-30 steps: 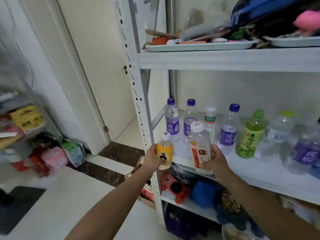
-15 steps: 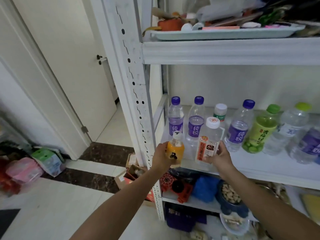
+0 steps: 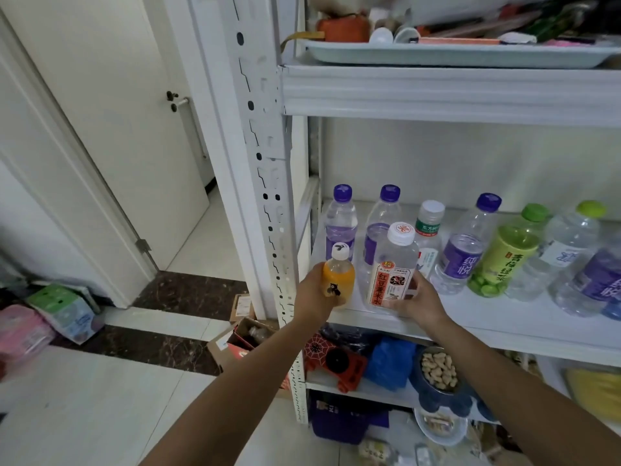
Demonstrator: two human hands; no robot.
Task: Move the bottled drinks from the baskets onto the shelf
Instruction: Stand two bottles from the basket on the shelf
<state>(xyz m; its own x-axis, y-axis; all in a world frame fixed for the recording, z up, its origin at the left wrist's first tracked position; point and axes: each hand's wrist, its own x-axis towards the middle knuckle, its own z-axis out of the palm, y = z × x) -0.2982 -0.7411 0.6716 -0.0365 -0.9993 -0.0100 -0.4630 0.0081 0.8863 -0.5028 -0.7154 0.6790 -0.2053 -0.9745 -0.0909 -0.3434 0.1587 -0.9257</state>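
Orange bottle (image 3: 338, 279), small and rounded, is gripped by left hand (image 3: 314, 292); right hand (image 3: 416, 302) grips clear squarish bottle (image 3: 393, 264).

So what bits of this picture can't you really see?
Head view, orange bottle: base covered by the left hand, so whether it rests on the shelf is unclear.
Head view, red-label bottle: base covered by the right hand.
Head view, rightmost purple-label bottle: cut off by the right edge.
Head view, things on the tray: cut off by the top edge.

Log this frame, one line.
left hand: grips orange bottle | right hand: grips white-capped bottle | both upright at shelf front edge | neither released
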